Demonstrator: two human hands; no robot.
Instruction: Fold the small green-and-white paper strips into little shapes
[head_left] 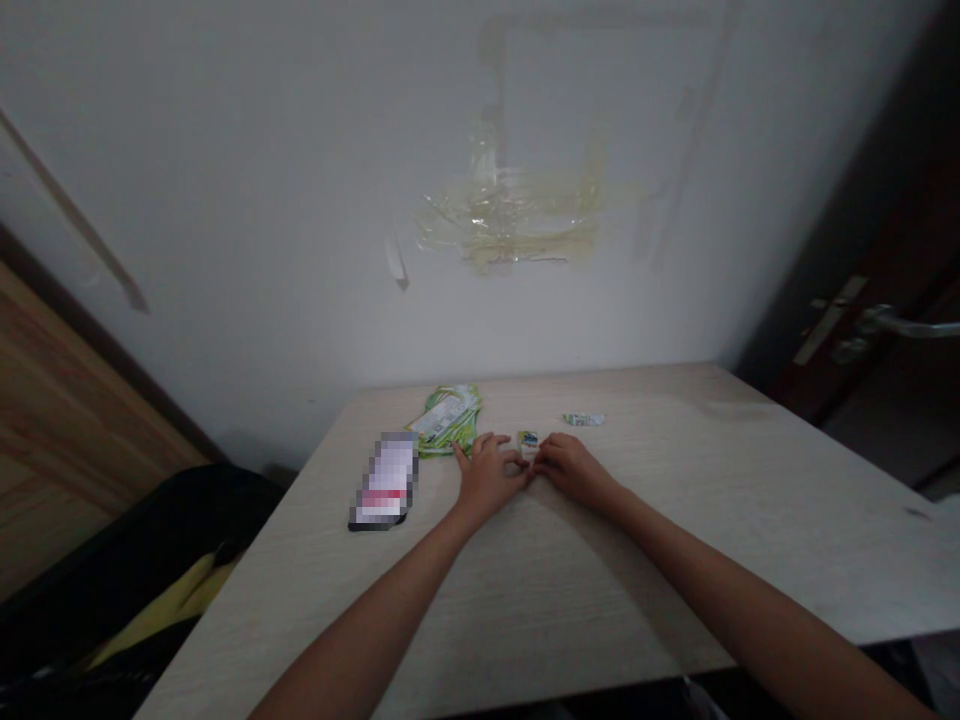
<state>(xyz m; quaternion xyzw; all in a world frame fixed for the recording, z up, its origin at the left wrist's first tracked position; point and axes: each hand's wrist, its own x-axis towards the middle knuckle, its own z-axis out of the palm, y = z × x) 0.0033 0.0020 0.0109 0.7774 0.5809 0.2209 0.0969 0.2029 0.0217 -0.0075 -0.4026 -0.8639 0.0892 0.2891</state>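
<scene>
My left hand (491,475) rests low over the table with its fingers apart, its thumb side close to the fingertips of my right hand. Bent and drawn together, the fingers of my right hand (571,468) hide whatever they may hold. A small green and white printed piece (528,438) shows just beyond and between the two hands; whether a finger touches it I cannot tell. Beside my left hand's outer fingers lies a crumpled green and white plastic packet (450,415). Past my right hand is a narrow torn strip of similar packaging (583,420).
A phone (386,480) with a blurred screen lies left of my left hand on the pale wooden table (525,620). Behind the table rises a wall (300,200) with yellowed tape (517,225). A dark door with a metal handle (900,322) stands at right.
</scene>
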